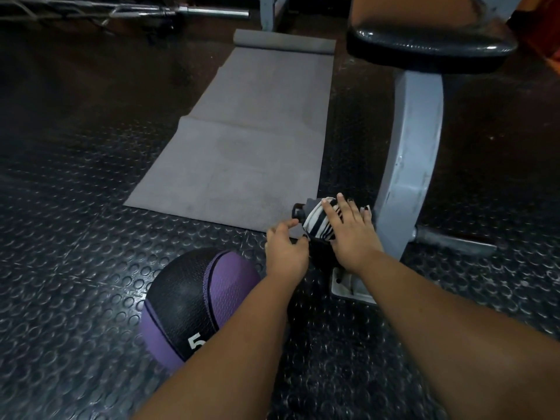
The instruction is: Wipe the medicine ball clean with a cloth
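Observation:
A black and purple medicine ball (194, 301) marked with a white 5 rests on the studded rubber floor at lower centre, partly behind my left forearm. Just beyond it, a black-and-white striped cloth (315, 221) lies bunched on the floor beside the bench leg. My right hand (348, 228) lies flat on top of the cloth, fingers spread. My left hand (286, 247) pinches the cloth's dark near edge between thumb and fingers. Neither hand touches the ball.
A grey exercise mat (248, 140) stretches away across the floor, its far end rolled. A grey metal bench leg (409, 165) with a black padded seat (430, 47) stands at right, its foot plate (348, 283) near my right wrist. A barbell (181, 12) lies at the back left.

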### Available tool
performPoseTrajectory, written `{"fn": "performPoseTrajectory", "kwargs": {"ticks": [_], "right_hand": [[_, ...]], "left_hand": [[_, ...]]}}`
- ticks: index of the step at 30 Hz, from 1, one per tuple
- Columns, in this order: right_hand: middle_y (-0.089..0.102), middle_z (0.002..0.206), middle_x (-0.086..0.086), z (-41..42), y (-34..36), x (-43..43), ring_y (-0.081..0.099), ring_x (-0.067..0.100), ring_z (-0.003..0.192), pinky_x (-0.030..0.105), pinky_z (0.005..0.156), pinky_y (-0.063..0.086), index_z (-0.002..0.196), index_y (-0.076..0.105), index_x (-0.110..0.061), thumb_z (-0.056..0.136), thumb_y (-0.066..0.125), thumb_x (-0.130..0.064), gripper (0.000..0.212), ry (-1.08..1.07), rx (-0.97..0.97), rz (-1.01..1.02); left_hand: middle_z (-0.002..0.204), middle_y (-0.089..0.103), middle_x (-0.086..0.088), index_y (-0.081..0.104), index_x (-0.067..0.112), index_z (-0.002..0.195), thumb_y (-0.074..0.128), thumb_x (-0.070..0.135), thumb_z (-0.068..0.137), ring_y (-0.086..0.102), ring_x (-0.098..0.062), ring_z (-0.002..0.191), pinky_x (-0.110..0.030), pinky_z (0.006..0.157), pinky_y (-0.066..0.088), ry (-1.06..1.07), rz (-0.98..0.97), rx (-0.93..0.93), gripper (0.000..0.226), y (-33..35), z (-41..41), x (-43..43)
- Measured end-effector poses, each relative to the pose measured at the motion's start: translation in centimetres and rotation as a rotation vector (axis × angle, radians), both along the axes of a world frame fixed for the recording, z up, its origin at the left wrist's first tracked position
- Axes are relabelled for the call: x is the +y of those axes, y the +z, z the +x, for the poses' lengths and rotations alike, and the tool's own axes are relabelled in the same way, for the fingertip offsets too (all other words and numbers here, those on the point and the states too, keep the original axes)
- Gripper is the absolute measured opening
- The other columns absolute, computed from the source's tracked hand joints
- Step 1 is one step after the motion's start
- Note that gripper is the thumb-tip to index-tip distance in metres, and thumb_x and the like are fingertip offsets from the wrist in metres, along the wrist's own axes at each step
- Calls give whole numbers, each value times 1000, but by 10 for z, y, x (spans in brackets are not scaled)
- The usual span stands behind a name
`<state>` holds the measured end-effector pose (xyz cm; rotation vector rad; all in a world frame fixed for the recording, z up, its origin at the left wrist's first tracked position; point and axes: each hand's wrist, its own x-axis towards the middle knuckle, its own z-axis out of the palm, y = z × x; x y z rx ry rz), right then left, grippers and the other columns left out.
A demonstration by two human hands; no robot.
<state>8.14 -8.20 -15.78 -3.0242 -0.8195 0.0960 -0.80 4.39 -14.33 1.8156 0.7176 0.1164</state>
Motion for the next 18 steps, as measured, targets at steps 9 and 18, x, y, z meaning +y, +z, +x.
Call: {"fn": "performPoseTrajectory", "kwargs": {"ticks": [9, 18], "right_hand": [[4, 160, 4, -10, 30, -8, 6, 26, 147, 50, 119, 6, 152, 7, -28, 88, 58, -26, 83, 53, -24, 68], [29, 152, 8, -58, 144, 15, 28, 26, 137, 39, 112, 29, 148, 27, -19, 92, 53, -22, 62, 97, 102, 324]], "left_hand": [[133, 42, -3, 54, 24, 134, 57, 16, 96, 59, -29, 107, -46, 92, 54, -67, 100, 8, 38, 24, -3, 9], [139, 50, -4, 53, 24, 137, 61, 29, 96, 45, -27, 130, -40, 109, 38, -223, 481, -2, 42, 150, -52, 48]]}}
